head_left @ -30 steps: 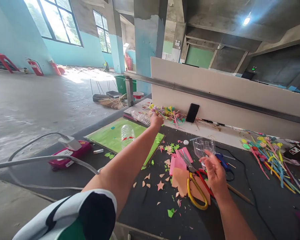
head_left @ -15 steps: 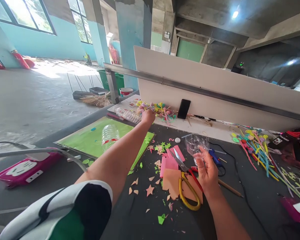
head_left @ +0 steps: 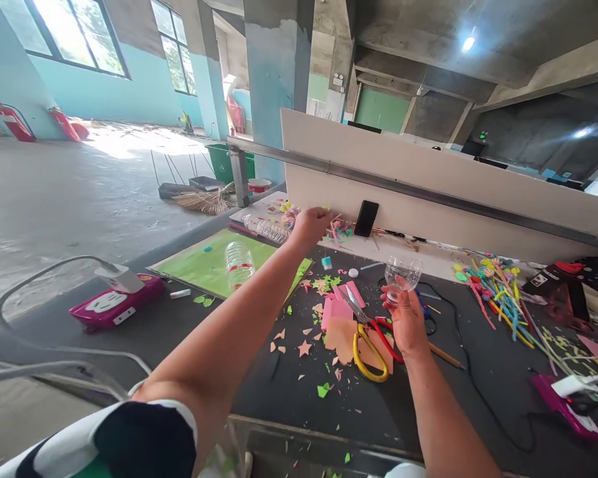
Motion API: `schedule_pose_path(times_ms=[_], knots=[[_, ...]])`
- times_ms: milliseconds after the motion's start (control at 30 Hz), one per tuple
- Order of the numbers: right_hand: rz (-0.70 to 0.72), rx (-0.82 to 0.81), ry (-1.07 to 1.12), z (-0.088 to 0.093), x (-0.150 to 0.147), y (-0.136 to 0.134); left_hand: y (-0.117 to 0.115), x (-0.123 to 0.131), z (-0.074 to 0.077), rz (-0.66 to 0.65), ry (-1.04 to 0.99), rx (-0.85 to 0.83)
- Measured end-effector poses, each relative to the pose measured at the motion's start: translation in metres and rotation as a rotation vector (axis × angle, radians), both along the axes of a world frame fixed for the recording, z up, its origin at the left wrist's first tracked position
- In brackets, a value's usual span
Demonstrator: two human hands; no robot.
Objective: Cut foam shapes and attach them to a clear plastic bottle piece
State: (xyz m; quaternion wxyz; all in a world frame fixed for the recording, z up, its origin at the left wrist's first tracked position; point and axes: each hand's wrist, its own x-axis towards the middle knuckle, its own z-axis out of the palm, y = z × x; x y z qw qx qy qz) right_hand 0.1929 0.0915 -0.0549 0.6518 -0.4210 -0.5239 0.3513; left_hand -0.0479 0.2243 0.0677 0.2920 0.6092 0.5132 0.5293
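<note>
Right hand (head_left: pixel 406 322) gripping clear plastic bottle piece (head_left: pixel 403 272) near narrow end, over desk (head_left: pixel 264 392); light hold sparing thin wall. Left hand (head_left: pixel 311 224) bunching fingers at colourful craft pile (head_left: pixel 339 232), cannot tell if grasping; any lift needing care against tangling

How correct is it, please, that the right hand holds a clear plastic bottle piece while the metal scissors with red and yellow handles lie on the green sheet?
The scissors lie on pink paper and orange paper, as the head view shows; the rest is right.
</note>
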Motion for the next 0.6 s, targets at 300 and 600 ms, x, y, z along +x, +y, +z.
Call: schedule_pose_path(times_ms=[300,600], knots=[[0.361,-0.097,0.104,0.012,-0.007,-0.011,-0.046,-0.023,-0.011,-0.401,0.487,-0.004],[0.314,-0.091,-0.035,0.015,-0.002,-0.020,-0.044,-0.034,-0.014,-0.521,0.369,-0.174]])
